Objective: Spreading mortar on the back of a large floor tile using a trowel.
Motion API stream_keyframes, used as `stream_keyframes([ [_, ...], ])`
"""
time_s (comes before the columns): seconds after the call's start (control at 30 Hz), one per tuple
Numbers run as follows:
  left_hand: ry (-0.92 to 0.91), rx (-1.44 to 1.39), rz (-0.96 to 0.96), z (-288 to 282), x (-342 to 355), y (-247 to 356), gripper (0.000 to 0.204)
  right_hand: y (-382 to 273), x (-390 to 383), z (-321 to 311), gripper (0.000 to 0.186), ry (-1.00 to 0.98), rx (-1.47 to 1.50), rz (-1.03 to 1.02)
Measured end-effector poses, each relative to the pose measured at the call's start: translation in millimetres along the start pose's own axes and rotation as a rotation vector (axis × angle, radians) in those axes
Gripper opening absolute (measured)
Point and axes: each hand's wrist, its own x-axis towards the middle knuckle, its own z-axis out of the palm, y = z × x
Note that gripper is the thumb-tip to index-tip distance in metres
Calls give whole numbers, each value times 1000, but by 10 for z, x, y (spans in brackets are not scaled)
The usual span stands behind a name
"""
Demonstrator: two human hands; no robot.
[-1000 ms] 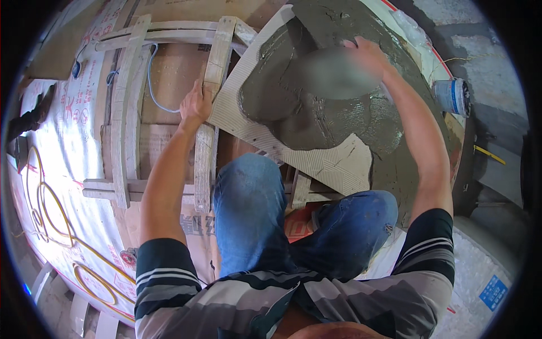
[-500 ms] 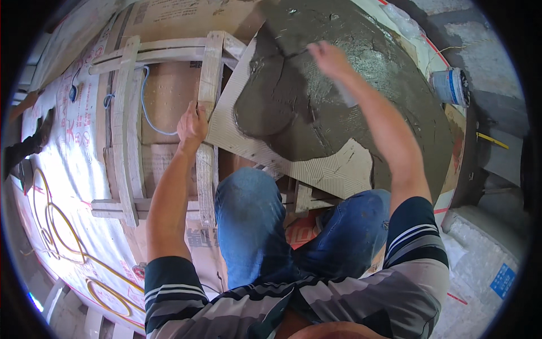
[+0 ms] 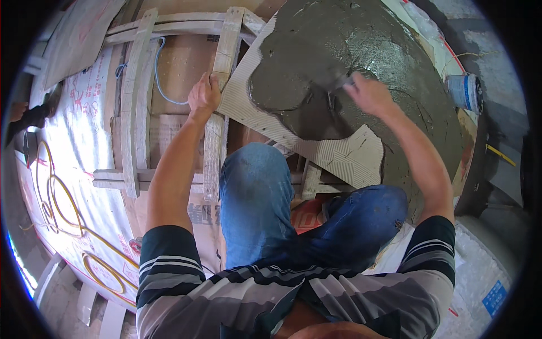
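Wet grey mortar point(image 3: 288, 85) covers most of a pale, ribbed-back tile point(image 3: 339, 158) in front of me. Bare ribbing shows along its left and near edges. My right hand point(image 3: 370, 95) is closed round the handle of a trowel point(image 3: 333, 85), whose blade is smeared by motion against the mortar. At the tile's left corner, my left hand point(image 3: 204, 97) is closed over a wooden slat point(image 3: 228, 45) of a crate-like frame. Its fingertips are partly hidden.
A light blue cord point(image 3: 160, 76) hangs inside the frame. Yellow hose loops point(image 3: 62, 209) lie on silvery sheeting at left, near another person's hand point(image 3: 18, 111). At right are a blue-and-white bucket point(image 3: 464, 92) and a yellow stick point(image 3: 501, 154). Cardboard point(image 3: 178, 68) lies under the frame.
My right hand has swept the trowel nearer to me and a little to the right over the mortar. My left hand stays on the slat; the whole view has shifted slightly.
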Motion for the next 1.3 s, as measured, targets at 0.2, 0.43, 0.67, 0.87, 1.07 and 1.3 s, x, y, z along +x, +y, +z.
stream_keyframes([
  [0.2,-49,-24,-19,-46,-14,19,42,-28,130,-514,41,236,11,-43],
  [0.43,-26,-46,7,-60,-39,25,42,-567,1057,-539,50,173,-65,67],
  [0.67,-63,-36,-21,-73,-1,43,42,-203,717,-314,49,185,384,134],
  [0.87,-68,2,-13,-10,20,1,41,-510,-25,310,43,27,419,23],
  [1.07,47,113,269,62,29,-132,38,-555,-667,525,38,-16,205,-230],
  [1.3,49,129,198,119,66,-125,41,10,-835,438,39,200,290,346],
])
